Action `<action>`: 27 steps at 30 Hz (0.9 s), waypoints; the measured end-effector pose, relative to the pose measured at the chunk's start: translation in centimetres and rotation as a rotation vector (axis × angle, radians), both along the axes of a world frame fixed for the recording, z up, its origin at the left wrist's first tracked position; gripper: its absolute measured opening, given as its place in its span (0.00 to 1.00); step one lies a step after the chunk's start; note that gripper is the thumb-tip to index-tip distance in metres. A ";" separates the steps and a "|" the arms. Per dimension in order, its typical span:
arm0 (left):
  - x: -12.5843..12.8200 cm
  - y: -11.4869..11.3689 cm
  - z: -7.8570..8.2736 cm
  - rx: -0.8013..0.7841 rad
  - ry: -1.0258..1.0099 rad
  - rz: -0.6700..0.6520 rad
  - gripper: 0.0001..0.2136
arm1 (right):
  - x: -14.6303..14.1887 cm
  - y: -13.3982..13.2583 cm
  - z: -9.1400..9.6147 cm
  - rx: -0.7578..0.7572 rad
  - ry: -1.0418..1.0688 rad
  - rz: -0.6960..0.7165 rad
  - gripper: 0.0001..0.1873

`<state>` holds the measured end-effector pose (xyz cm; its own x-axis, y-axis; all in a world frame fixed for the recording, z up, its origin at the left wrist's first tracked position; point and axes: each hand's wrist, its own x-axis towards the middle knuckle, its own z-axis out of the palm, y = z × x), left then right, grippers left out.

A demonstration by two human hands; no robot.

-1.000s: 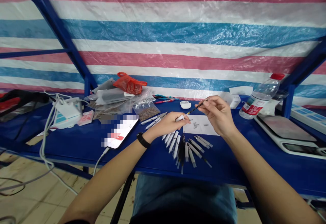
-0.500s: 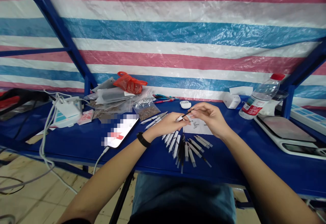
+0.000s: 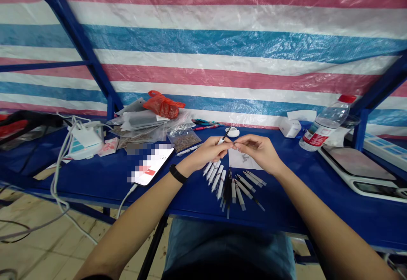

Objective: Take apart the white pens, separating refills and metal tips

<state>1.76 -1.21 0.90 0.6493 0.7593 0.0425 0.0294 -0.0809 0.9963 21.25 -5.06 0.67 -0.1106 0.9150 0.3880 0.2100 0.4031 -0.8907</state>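
On a blue workbench (image 3: pixel 95 182) below a striped tarpaulin (image 3: pixel 203 46), the left hand (image 3: pixel 210 152) pinches a slim black-tipped pen (image 3: pixel 223 138) upright; the right hand (image 3: pixel 257 152), fingers closed, meets it just beside a fan of pens (image 3: pixel 229 191).

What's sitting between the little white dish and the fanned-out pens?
In the head view, the left hand and right hand meet there, the left holding a white pen, with a white paper sheet partly under the right.
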 end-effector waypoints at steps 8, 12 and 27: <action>0.1 0.2 -0.5 -0.019 -0.003 -0.010 0.10 | -0.2 -0.1 0.2 0.020 -0.014 -0.007 0.23; 0.1 0.2 -0.4 -0.003 -0.016 -0.017 0.10 | -0.2 0.0 0.1 0.009 -0.042 -0.046 0.25; 0.1 0.1 -0.2 -0.021 -0.022 -0.009 0.08 | -0.3 -0.1 -0.2 0.021 -0.076 -0.039 0.27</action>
<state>1.82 -1.11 0.66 0.6555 0.7541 0.0405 0.0071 -0.0599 0.9982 20.94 -5.19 0.49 -0.1051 0.9110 0.3988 0.2927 0.4116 -0.8631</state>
